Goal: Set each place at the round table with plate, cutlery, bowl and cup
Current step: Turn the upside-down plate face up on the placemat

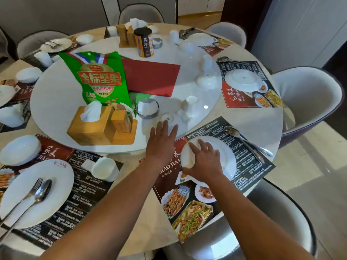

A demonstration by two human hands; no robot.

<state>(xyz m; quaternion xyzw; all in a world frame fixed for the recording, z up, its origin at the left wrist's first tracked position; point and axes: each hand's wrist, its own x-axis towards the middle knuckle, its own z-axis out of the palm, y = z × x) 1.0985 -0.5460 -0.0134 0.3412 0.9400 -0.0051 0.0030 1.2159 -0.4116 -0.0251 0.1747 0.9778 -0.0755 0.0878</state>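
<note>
Here — plate [223, 156] under right hand [204, 164]

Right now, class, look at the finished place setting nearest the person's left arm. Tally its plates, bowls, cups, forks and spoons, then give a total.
Plate: 1
Bowl: 1
Cup: 1
Fork: 1
Spoon: 1
Total: 5
</note>
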